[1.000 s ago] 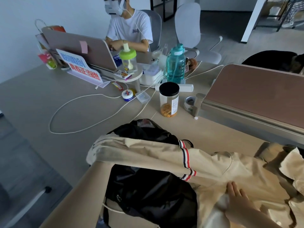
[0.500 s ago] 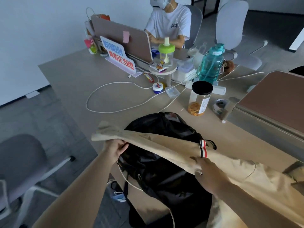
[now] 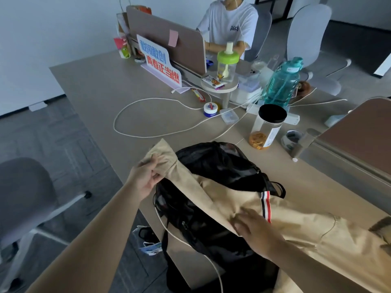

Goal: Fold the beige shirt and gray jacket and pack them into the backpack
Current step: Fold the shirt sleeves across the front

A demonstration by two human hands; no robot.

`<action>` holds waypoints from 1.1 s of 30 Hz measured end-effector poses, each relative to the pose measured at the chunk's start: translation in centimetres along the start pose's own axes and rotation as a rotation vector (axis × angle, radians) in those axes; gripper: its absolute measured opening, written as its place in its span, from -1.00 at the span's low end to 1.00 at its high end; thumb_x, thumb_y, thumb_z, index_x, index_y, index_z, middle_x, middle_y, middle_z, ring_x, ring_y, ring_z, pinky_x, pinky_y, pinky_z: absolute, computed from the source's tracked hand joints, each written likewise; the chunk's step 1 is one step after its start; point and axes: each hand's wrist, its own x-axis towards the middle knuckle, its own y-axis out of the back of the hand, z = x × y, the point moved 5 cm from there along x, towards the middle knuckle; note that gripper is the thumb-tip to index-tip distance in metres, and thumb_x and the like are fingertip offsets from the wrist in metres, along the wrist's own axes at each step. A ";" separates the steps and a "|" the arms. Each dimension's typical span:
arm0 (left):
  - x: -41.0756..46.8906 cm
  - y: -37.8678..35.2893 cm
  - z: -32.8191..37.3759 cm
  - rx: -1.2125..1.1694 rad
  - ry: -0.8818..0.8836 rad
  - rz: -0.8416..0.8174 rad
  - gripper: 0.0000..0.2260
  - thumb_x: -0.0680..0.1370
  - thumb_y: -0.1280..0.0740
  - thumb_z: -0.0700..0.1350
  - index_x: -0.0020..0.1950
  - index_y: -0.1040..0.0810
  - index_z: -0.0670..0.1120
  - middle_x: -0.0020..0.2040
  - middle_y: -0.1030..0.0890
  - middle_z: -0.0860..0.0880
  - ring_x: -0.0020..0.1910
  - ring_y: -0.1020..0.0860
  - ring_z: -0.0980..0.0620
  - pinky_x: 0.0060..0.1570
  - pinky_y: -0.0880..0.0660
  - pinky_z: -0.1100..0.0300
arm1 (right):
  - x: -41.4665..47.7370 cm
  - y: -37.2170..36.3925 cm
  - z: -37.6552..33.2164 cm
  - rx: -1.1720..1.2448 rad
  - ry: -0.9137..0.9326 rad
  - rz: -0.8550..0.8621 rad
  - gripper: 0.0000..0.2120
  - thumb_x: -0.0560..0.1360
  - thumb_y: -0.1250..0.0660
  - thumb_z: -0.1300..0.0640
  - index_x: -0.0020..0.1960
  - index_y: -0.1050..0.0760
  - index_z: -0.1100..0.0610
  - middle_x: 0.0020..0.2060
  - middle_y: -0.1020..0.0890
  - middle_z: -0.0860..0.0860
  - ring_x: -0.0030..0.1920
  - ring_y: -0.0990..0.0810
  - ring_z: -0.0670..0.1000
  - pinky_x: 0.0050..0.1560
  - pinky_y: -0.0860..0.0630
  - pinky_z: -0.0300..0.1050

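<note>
The beige shirt [image 3: 296, 225] lies stretched across the black backpack [image 3: 213, 166] at the table's near corner. It has a red, white and dark striped band on the sleeve. My left hand [image 3: 146, 176] grips the sleeve's cuff end, pulled out to the left of the backpack. Further right, my right hand [image 3: 256, 231] rests on the sleeve beside the striped band, fingers lying on the cloth. A darker piece of cloth [image 3: 380, 227] shows at the right edge; I cannot tell if it is the gray jacket.
Behind the backpack stand a black-lidded jar [image 3: 267, 126], a teal water bottle [image 3: 282, 81] and a tape roll [image 3: 293, 139]. White cables [image 3: 148, 135] loop over the table [image 3: 101, 85]. A brown desk divider [image 3: 359, 134] is at right. A person sits opposite. A grey chair [image 3: 23, 191] stands at left.
The view has shifted left and down. My left hand has pulled the cuff further out to the left, straightening the sleeve over the backpack. My right hand has slid along the sleeve near the striped band.
</note>
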 end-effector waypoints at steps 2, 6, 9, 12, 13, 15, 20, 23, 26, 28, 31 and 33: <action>-1.0 -0.7 1.6 -0.064 -0.114 -0.123 -0.84 0.62 -0.19 -0.10 0.04 -0.55 -0.11 -0.11 -0.70 -0.02 -0.18 -0.67 0.08 -0.19 -0.64 0.12 | 1.0 2.0 1.5 0.167 -0.136 0.221 -0.71 0.56 -0.20 0.05 0.28 -0.39 0.01 0.37 -0.34 -0.01 0.13 -0.53 0.04 0.03 -0.51 -0.04; -0.7 1.9 1.5 0.024 -0.060 0.015 -0.90 0.57 -0.29 -0.11 0.00 -0.56 -0.11 -0.12 -0.69 -0.04 -0.14 -0.66 0.06 -0.11 -0.56 0.06 | 4.2 4.0 3.9 0.106 -0.312 0.189 -0.36 0.49 -0.25 0.21 0.51 -0.12 0.03 0.34 -0.37 0.09 0.21 -0.48 0.19 0.07 -0.47 -0.04; -0.5 3.2 0.4 0.055 0.025 0.067 -0.88 0.56 -0.30 -0.14 0.05 -0.53 -0.15 -0.02 -0.64 -0.13 -0.06 -0.62 -0.04 -0.14 -0.55 0.06 | 7.1 3.2 4.9 0.002 -0.331 0.056 -0.66 0.50 -0.25 0.17 0.25 -0.37 -0.02 0.14 -0.51 0.14 0.11 -0.53 0.21 0.03 -0.48 -0.03; -0.6 3.4 1.3 0.081 -0.030 0.054 -0.94 0.59 -0.25 -0.18 0.00 -0.49 -0.15 -0.02 -0.62 -0.12 -0.06 -0.60 -0.04 -0.09 -0.53 0.02 | 8.4 3.8 4.7 0.030 -0.330 0.072 -0.88 0.51 -0.22 0.19 -0.16 -0.37 0.01 -0.14 -0.56 0.11 -0.06 -0.57 0.19 -0.10 -0.49 -0.06; -0.3 3.7 1.8 0.048 -0.076 0.096 -0.94 0.60 -0.25 -0.18 -0.03 -0.49 -0.14 -0.04 -0.61 -0.10 -0.07 -0.60 -0.02 -0.07 -0.53 0.01 | 8.5 4.6 4.6 0.098 -0.337 0.188 -0.92 0.52 -0.21 0.18 -0.15 -0.39 0.05 -0.20 -0.55 0.11 -0.12 -0.55 0.18 -0.13 -0.49 -0.04; 0.3 4.3 2.7 -0.048 -0.124 0.228 -0.95 0.60 -0.25 -0.19 -0.03 -0.49 -0.15 -0.05 -0.60 -0.06 -0.07 -0.60 -0.01 -0.06 -0.54 0.00 | 8.2 6.4 4.2 0.219 -0.352 0.435 -0.93 0.56 -0.20 0.16 0.00 -0.44 0.12 -0.19 -0.53 0.10 -0.15 -0.50 0.16 -0.18 -0.41 -0.05; 4.0 5.2 1.6 -0.069 0.021 0.363 -0.76 0.55 -0.35 -0.05 0.14 -0.51 -0.13 0.13 -0.57 -0.10 0.02 -0.60 -0.06 -0.02 -0.59 0.03 | 6.0 5.1 1.7 0.226 -0.220 0.203 -0.47 0.59 -0.22 0.07 0.49 -0.14 0.15 0.23 -0.48 0.14 0.18 -0.52 0.18 -0.03 -0.40 -0.14; 3.5 3.9 0.7 0.450 -0.023 0.538 -0.58 0.49 -0.36 -0.04 0.34 -0.42 -0.07 0.31 -0.47 -0.13 0.22 -0.48 -0.17 0.19 -0.49 -0.10 | 2.7 3.7 3.1 0.067 -0.168 0.293 -0.43 0.57 -0.10 -0.03 0.53 -0.11 0.14 0.42 -0.35 0.15 0.39 -0.36 0.16 0.36 -0.32 -0.02; 0.3 -2.1 -0.1 0.730 -0.267 0.464 -0.48 0.52 -0.18 -0.21 0.49 -0.23 -0.04 0.48 -0.24 -0.12 0.39 -0.31 -0.19 0.29 -0.38 -0.11 | -1.1 2.4 5.8 -0.007 -0.250 0.353 -0.46 0.60 -0.07 -0.02 0.52 -0.13 0.17 0.49 -0.23 0.16 0.49 -0.20 0.17 0.48 -0.17 0.05; -2.2 -7.4 -2.1 0.841 -0.368 0.289 -0.49 0.51 -0.15 -0.26 0.47 -0.26 -0.07 0.49 -0.23 -0.12 0.43 -0.26 -0.16 0.35 -0.31 -0.06 | -4.3 1.6 7.8 0.018 -0.351 0.388 -0.49 0.59 -0.17 0.04 0.50 -0.20 0.17 0.50 -0.20 0.20 0.50 -0.18 0.20 0.47 -0.16 0.07; -6.7 -14.6 -7.0 1.003 -0.489 0.011 -0.61 0.53 -0.20 -0.28 0.35 -0.41 -0.10 0.40 -0.38 -0.11 0.36 -0.36 -0.07 0.30 -0.31 0.11 | -9.0 -0.2 11.1 0.040 -0.522 0.306 -0.41 0.61 0.02 -0.13 0.53 -0.08 0.16 0.52 -0.13 0.18 0.53 -0.09 0.17 0.46 -0.16 0.04; -9.7 -18.8 -11.1 1.066 -0.525 -0.178 -0.66 0.52 -0.21 -0.29 0.28 -0.48 -0.10 0.31 -0.47 -0.06 0.32 -0.42 -0.03 0.29 -0.33 0.14 | -12.2 -0.1 13.3 0.123 -0.587 0.301 -0.36 0.59 0.06 -0.20 0.51 -0.13 0.19 0.48 -0.21 0.22 0.46 -0.26 0.22 0.36 -0.29 0.02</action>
